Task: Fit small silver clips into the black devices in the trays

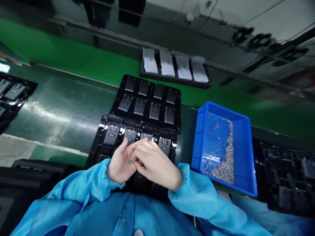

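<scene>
My left hand (pixel 121 160) and my right hand (pixel 156 164) meet over the near black tray (pixel 98 144) of dark grey plastic parts. The left hand is cupped, with small shiny metal pieces (pixel 129 161) lying in its palm. The right hand's fingers are pressed together and reach into that palm, pinching at the pieces. Both arms wear bright blue sleeves. One row of grey parts (pixel 112 133) in the near tray shows beyond my fingers; the rest of the tray is hidden under my hands.
A second black tray (pixel 115 101) with two rows of grey parts lies just behind. A blue bin (pixel 246 157) with several small metal pieces stands at the right. A tray of white pieces (pixel 176 78) rests on the green belt. More black trays lie left and right.
</scene>
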### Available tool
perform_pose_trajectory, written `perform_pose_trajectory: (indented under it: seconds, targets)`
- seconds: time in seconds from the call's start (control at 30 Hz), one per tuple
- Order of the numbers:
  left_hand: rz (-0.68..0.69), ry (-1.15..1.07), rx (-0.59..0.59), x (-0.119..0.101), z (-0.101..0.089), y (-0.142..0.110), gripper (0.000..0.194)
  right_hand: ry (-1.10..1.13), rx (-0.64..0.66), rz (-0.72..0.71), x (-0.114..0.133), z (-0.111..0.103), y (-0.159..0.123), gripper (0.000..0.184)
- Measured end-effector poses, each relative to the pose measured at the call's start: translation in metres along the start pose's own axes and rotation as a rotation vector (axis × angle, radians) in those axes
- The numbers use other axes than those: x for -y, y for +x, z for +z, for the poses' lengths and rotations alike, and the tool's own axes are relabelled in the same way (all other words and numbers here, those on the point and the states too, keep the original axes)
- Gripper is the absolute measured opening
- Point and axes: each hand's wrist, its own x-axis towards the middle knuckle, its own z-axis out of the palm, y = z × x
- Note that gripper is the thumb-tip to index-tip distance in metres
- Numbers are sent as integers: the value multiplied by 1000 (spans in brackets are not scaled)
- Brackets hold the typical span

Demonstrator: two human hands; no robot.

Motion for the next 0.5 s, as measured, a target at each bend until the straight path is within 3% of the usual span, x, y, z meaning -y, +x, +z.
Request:
perform_pose_trajectory:
  seconds: [0.33,0.5]
  targets:
    - [-56,-15,-68,5,-3,1,65,98,-109,-21,-7,24,-14,8]
    - [-51,-81,-8,9,-8,6,66,96,-169,17,-18,7,-13,7]
